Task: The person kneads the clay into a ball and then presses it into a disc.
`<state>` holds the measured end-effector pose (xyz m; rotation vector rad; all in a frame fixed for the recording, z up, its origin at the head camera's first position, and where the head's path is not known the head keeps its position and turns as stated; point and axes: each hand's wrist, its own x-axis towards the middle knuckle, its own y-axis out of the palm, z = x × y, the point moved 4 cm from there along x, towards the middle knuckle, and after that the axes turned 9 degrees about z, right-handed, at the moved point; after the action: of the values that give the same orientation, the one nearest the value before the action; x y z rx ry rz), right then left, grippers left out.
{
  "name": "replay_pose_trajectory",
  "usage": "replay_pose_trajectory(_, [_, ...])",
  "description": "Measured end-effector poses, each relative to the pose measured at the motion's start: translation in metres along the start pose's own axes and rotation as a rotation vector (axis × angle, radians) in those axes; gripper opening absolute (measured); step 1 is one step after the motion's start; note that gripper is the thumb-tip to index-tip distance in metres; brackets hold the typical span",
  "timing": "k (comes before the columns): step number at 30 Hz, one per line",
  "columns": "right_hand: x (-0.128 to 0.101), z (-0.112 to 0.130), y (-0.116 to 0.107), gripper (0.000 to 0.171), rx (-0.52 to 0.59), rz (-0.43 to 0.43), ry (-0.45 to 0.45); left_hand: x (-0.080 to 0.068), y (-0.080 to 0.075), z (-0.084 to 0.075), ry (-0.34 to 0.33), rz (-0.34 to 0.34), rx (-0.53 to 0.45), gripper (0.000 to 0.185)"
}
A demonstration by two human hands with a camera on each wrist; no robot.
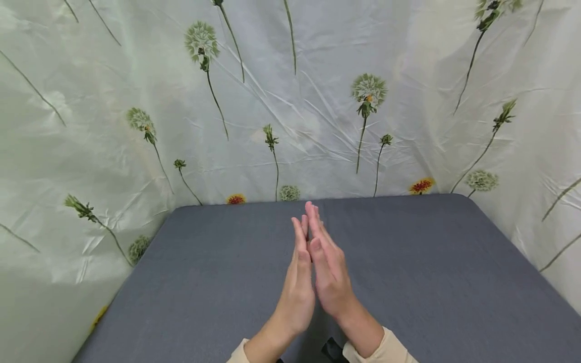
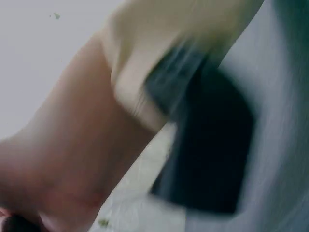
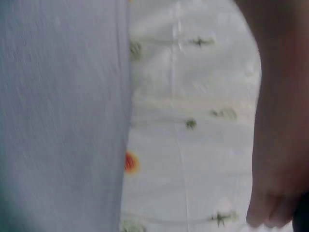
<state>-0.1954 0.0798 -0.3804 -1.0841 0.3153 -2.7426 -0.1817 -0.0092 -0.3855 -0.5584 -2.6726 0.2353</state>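
Note:
In the head view my left hand (image 1: 297, 290) and right hand (image 1: 333, 277) stand palm to palm over the grey table (image 1: 218, 267). Straight fingers on both point away from me and up, with the thumbs on the near side. Nothing shows between the palms. The right fingertips reach a little farther than the left ones. Blurred in the left wrist view are a forearm in a cream sleeve (image 2: 130, 72) and a dark block-shaped device (image 2: 212, 140) at the cuff. At the right edge of the right wrist view, a hand (image 3: 280, 193) appears dim, with part of it cut off.
A pale, shiny curtain (image 1: 308, 101) printed with dandelions and other flowers surrounds the table at the back and sides. The table's far edge has rounded corners. Below the right wrist, a black strap-like piece (image 1: 334, 350) shows beside the cream cuff (image 1: 379, 350).

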Motion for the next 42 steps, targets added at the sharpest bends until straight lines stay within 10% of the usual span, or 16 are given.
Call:
replay_pose_trajectory(5, [0.004, -0.013, -0.011, 0.058, 0.203, 0.048, 0.127, -0.003, 0.011, -0.01, -0.005, 0.041, 0.04, 0.056])
replay_pose_trajectory(15, [-0.009, -0.007, 0.03, 0.056, 0.255, 0.231, 0.118, 0.015, -0.043, -0.006, 0.028, -0.144, 0.089, 0.067])
replay_pose_trajectory(22, [0.0, 0.011, 0.011, 0.07, 0.224, 0.155, -0.064, 0.021, -0.036, 0.011, -0.135, -0.001, -0.182, 0.079])
replay_pose_trajectory(29, [0.013, -0.01, -0.013, 0.083, 0.382, 0.177, 0.054, 0.01, -0.009, 0.0, -0.173, 0.152, -0.247, 0.088])
replay_pose_trajectory(37, [0.004, -0.02, 0.007, 0.076, 0.422, 0.236, 0.123, 0.011, -0.031, -0.005, -0.142, -0.033, -0.179, 0.083])
replay_pose_trajectory(42, [-0.006, -0.011, 0.022, 0.055, 0.262, 0.233, 0.074, 0.015, -0.058, -0.004, -0.13, -0.147, -0.153, 0.077])
